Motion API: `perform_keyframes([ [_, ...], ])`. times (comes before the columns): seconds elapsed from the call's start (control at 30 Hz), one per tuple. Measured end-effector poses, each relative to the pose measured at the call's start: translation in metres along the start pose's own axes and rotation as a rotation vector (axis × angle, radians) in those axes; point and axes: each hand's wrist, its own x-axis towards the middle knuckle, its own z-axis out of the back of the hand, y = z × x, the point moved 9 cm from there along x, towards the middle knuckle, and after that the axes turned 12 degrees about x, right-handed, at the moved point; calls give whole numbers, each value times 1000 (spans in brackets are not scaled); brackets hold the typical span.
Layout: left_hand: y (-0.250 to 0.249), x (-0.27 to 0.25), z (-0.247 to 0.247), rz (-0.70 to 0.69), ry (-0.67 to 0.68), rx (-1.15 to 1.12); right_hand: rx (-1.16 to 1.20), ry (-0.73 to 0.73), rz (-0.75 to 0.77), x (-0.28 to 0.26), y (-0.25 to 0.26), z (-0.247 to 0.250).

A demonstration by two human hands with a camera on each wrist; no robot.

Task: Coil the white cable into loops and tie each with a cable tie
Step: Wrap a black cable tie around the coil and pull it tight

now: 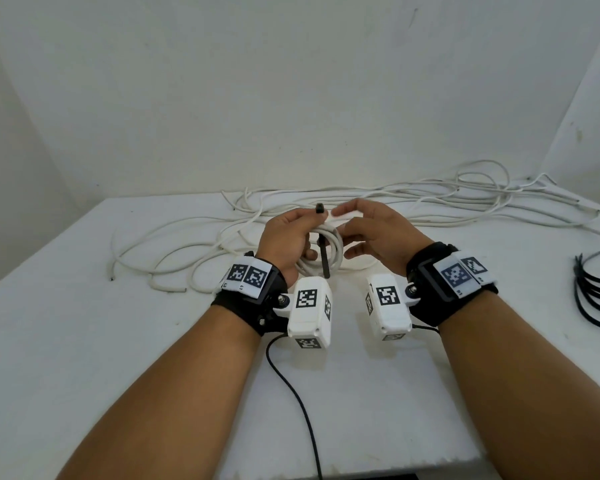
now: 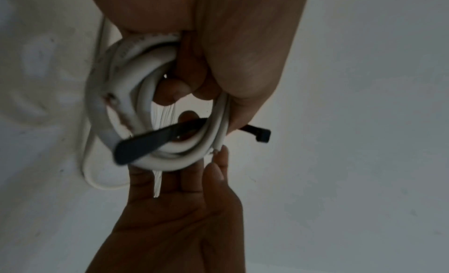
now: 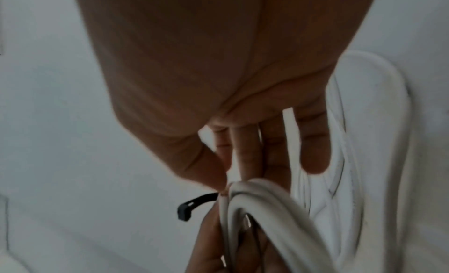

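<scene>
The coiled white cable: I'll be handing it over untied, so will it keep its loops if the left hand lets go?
Probably not. The coiled white cable looks thick and springy, its loops already uneven within the left hand. The black cable tie is threaded through but not closed, so nothing binds them. The cable's free end would likely flick out first.

Near surface (image 1: 343,393) bare, passable; loose white cable (image 1: 174,251) sprawls behind hands; spare cable ties (image 1: 596,299) block right edge.

White cable (image 1: 326,244) coiled in small loops, black cable tie (image 1: 324,261) threaded through, unfastened.
</scene>
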Motion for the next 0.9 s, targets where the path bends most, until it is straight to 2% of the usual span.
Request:
perform_keyframes([
  [0.17,9,2,16,114,-94,-53,-291,301,127,-11,7,-33],
  [0.3,10,-2,15,153,-81,-66,-410,318,155,-12,8,-34],
  [0.37,8,-2,13,140,-78,-46,-411,271,192,-10,11,-30],
  [0.53,7,1,15,73,-99,122,-422,-18,383,-4,31,-8],
  [0.63,5,0,8,12,-66,205,-307,-14,394,-3,34,-6],
  [0.73,1,-4,-2,-43,-38,268,-286,-58,424,-4,36,-1],
  [0.9,-14,-12,-7,-178,-58,308,-181,-124,422,-6,40,10],
])
